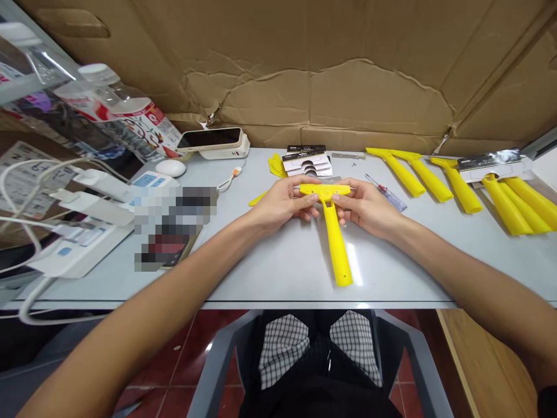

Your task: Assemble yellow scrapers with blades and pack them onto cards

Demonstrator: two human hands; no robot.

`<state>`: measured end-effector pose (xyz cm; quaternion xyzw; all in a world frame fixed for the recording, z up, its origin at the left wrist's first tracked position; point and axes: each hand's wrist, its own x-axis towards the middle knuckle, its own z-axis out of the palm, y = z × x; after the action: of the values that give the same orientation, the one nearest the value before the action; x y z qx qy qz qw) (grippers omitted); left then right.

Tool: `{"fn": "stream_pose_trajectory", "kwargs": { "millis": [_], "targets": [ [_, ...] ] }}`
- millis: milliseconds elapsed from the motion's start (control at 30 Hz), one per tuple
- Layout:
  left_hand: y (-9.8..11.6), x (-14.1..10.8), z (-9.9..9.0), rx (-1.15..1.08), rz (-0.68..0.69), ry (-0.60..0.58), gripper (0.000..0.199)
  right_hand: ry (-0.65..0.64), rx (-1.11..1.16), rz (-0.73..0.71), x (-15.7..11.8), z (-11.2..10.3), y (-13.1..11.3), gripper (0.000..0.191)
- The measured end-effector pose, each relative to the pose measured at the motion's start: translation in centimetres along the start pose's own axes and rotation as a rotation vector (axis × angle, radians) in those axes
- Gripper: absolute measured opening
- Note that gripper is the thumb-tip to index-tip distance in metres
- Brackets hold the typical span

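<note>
Right between the hands, there's a yellow plastic scraper (334, 244) on the light grey surface (270, 273), its handle running back toward the person's body and leaning a bit to the right hand's side. The left hand (282, 203) and right hand (363, 206) are both closed on the ends of its wide head (324, 189), thumbs on top, neither one really nearer. Just past the right hand there's a small screwdriver (386, 193) with a red-and-clear handle.

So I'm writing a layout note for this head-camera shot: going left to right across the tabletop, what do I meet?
White power strip, white mouse, left hand, yellow scraper, right hand, small screwdriver, more yellow scrapers.
</note>
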<state>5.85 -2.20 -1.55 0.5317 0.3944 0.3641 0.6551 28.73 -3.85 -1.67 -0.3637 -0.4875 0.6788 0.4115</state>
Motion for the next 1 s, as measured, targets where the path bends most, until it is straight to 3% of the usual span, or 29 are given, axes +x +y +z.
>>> {"fn": "stream_pose_trajectory", "kwargs": {
  "millis": [233, 333, 433, 533, 633, 733, 833, 933, 1000],
  "targets": [
    [-0.1, 0.0, 0.0, 0.117, 0.030, 0.028, 0.049, 0.058, -0.062, 0.024, 0.1, 0.0, -0.2, 0.046],
    [-0.1, 0.0, -0.2, 0.440, 0.175, 0.071, 0.037, 0.098, -0.351, 0.026, 0.1, -0.7, -0.8, 0.045],
    [-0.1, 0.0, -0.3, 0.814, 0.334, 0.103, 0.029, 0.091, -0.778, 0.007, -0.2, -1.3, -1.6, 0.031],
    [-0.4, -0.1, -0.3, 1.058, 0.384, 0.062, 0.027, 0.082, -1.098, -0.111, -0.4, -1.4, -1.8, 0.021],
    [-0.8, -0.3, -0.3, 1.155, 0.402, 0.044, 0.028, 0.098, -1.266, -0.215, -0.6, -1.3, -1.4, 0.019],
    [-0.9, -0.3, -0.6, 1.146, 0.437, 0.080, 0.033, 0.117, -1.331, -0.261, -0.6, -1.2, -1.3, 0.019],
    [0.2, 0.1, -1.6, 0.984, 0.492, 0.125, 0.039, 0.202, -1.257, -0.286, -0.6, -1.7, -2.6, 0.025],
    [2.0, 0.8, -3.5, 0.643, 0.496, 0.343, 0.044, 0.306, -0.936, -0.222, -0.4, -3.5, -5.1, 0.035],
    [2.8, 1.4, -5.0, 0.337, 0.477, 0.449, 0.050, 0.356, -0.652, -0.314, -0.2, -5.4, -6.7, 0.040]
  ]
}}
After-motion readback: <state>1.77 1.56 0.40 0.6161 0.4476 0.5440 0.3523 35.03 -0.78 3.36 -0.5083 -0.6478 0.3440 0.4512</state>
